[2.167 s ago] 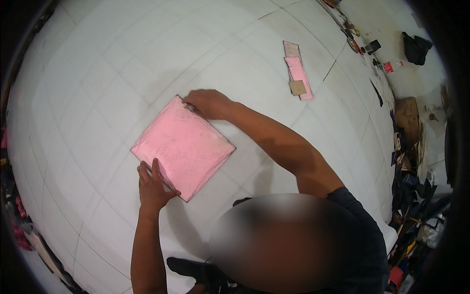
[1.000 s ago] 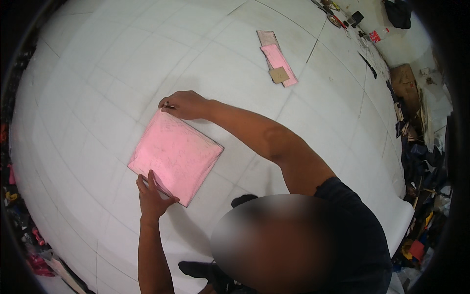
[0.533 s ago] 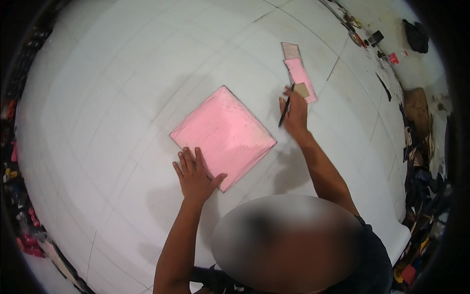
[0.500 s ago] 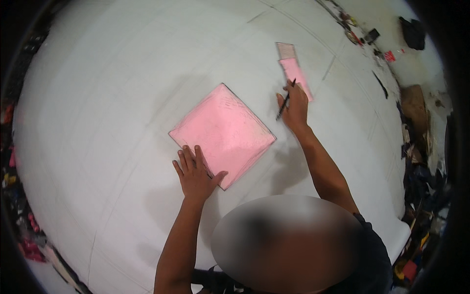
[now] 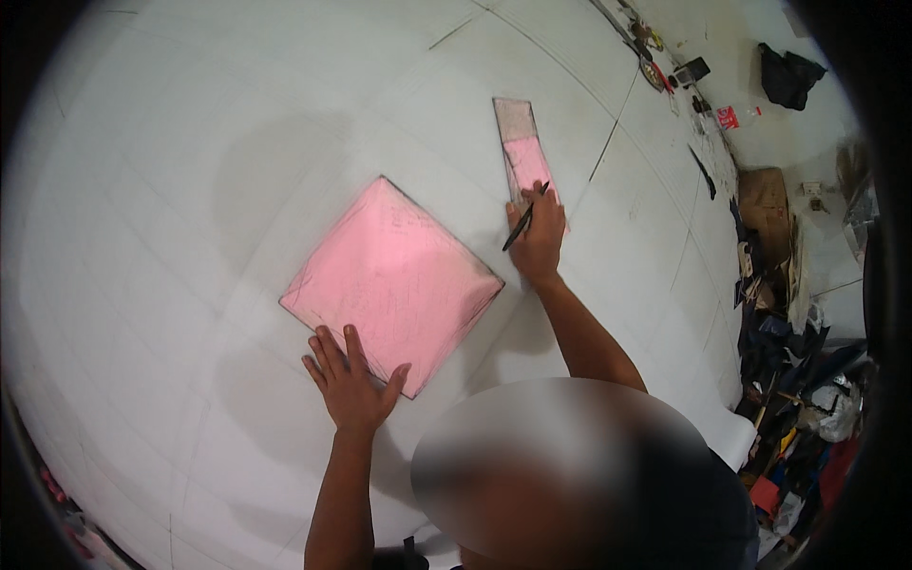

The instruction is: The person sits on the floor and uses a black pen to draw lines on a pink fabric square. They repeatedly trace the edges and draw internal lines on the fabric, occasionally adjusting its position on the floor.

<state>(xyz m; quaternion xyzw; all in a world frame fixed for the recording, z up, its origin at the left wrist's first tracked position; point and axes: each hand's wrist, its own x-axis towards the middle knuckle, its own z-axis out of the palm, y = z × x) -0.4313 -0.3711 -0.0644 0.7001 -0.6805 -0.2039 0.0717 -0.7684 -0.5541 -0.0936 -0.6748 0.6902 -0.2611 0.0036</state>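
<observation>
One red-labelled bottle (image 5: 729, 118) shows at upper right, its contents too small to tell. A blurred oval (image 5: 560, 465) hides the lower middle; the right hand (image 5: 540, 237) partly covers a pink strip (image 5: 524, 160) and grips a black pen (image 5: 516, 231). The left hand (image 5: 353, 391), fingers spread, touches the lower-left edge of a pink square (image 5: 389, 275) lying on the white surface (image 5: 171, 237).

Pink strip (image 5: 525, 163): near end partly hidden under right grip (image 5: 540, 235); marks (image 5: 404, 224) on pink panel (image 5: 385, 285) too faint to read; person's head (image 5: 560, 465) blurred; left forearm (image 5: 343, 494) cut off at near edge
</observation>
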